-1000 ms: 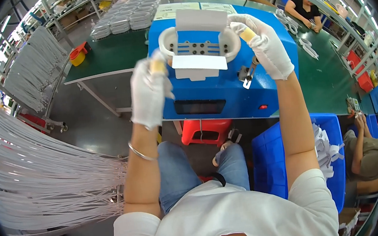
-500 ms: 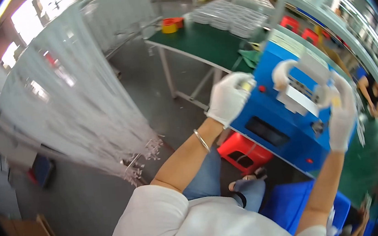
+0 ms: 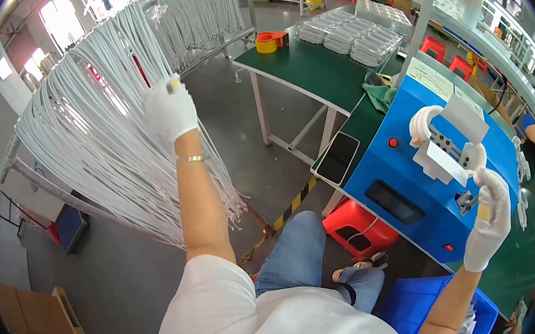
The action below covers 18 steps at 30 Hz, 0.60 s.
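Head view: left hand, white-gloved, upper left of frame, fingers curled into hanging white cables whose long axis runs down toward lower left. Right hand, lower right, loosely curled at blue machine; what it holds, cannot tell.

Left hand (gloved) — among cables

A: I see a green workbench. What lies on it?

B: I see an orange tape dispenser, stacks of clear plastic trays, a green cloth, a dark tablet and the blue machine.
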Tool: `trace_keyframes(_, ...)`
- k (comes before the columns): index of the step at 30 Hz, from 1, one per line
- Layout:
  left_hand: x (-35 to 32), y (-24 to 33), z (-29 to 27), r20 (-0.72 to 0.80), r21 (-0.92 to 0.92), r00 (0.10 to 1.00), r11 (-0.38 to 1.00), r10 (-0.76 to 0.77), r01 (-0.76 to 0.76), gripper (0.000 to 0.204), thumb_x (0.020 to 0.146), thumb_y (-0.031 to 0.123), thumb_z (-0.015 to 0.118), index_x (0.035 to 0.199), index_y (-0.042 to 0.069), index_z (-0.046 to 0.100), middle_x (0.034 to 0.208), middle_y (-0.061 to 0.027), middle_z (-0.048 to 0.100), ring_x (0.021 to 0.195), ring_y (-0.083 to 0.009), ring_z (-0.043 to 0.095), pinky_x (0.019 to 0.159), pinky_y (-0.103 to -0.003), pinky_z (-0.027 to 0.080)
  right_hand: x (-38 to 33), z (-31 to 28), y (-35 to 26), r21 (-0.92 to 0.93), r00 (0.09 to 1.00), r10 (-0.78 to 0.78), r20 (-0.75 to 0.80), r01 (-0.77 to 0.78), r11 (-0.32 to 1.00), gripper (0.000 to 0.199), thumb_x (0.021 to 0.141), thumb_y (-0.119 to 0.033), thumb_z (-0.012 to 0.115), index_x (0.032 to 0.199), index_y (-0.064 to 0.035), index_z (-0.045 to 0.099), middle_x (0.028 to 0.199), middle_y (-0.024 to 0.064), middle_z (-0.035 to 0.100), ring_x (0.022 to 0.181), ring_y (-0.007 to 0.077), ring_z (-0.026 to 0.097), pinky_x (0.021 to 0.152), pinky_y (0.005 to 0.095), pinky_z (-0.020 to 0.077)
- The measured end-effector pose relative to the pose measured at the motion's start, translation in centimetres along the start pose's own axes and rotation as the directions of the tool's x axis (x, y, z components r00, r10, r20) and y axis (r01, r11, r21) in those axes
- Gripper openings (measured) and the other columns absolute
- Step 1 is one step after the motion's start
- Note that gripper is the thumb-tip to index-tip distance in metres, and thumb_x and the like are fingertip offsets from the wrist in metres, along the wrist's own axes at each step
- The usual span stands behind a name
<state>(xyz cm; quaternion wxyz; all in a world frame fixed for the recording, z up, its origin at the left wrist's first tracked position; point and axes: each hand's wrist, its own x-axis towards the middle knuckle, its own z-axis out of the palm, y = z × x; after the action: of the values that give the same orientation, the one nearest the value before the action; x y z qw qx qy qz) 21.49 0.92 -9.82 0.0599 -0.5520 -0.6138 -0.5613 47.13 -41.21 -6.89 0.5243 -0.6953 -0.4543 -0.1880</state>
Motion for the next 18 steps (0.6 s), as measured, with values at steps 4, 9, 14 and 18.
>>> trace_keyframes(4, 1.1, -0.3, -2.5, 0.096, 0.069, 0.983, 0.984, 0.154, -0.161, 0.032, 0.086, 0.035, 0.053, 0.087, 0.008, 0.069, 0.089, -0.0152, 0.066, 0.082, -0.0358, 0.062, 0.075, -0.043, 0.048, -0.2, 0.0, -0.5, -0.046, 0.996, -0.032, 0.08, 0.036, 0.998, 0.036, 0.078, 0.009, 0.045, 0.111, 0.0029, 0.06, 0.108, 0.0108, 0.058, 0.098, 0.0166, 0.055, 0.089, 0.0268, 0.0426)
trace_keyframes(9, 1.0, 2.1, -7.2, 0.501, -0.725, 0.863, 0.578, 0.069, 0.375, 0.022, 0.091, 0.025, 0.048, 0.092, 0.013, 0.066, 0.078, -0.0082, 0.064, 0.061, -0.0249, 0.061, 0.051, -0.035, 0.049, -0.6, 0.6, -1.4, -0.062, 0.994, -0.081, 0.071, 0.085, 0.994, 0.018, 0.092, -0.002, 0.052, 0.107, 0.0023, 0.061, 0.106, 0.0111, 0.06, 0.094, 0.0164, 0.056, 0.083, 0.0254, 0.0446)
trace_keyframes(14, -9.8, 4.3, -10.6, 0.568, 0.404, 0.192, -0.475, 0.8, 0.782, 0.018, 0.091, 0.017, 0.054, 0.105, 0.006, 0.055, 0.09, -0.005, 0.057, 0.081, -0.0145, 0.059, 0.071, -0.029, 0.052, 1.2, 3.4, -4.3, 0.215, 0.956, -0.104, 0.275, 0.045, 0.976, 0.023, 0.089, -0.011, 0.058, 0.108, 0.0004, 0.063, 0.1, 0.0126, 0.064, 0.087, 0.0191, 0.06, 0.08, 0.0272, 0.0459)
trace_keyframes(18, -26.2, 8.5, -12.0, 0.309, -0.349, -0.43, 0.522, 0.848, 0.779, 0.014, 0.087, 0.014, 0.058, 0.088, 0.002, 0.064, 0.073, -0.0055, 0.063, 0.049, -0.0114, 0.055, 0.041, -0.027, 0.044, 3.5, 11.0, -7.0, 0.483, 0.657, -0.032, 0.753, -0.52, 0.705, 0.051, 0.092, -0.022, 0.057, 0.133, 0.0046, 0.044, 0.122, 0.0161, 0.057, 0.106, 0.023, 0.058, 0.093, 0.0348, 0.046)
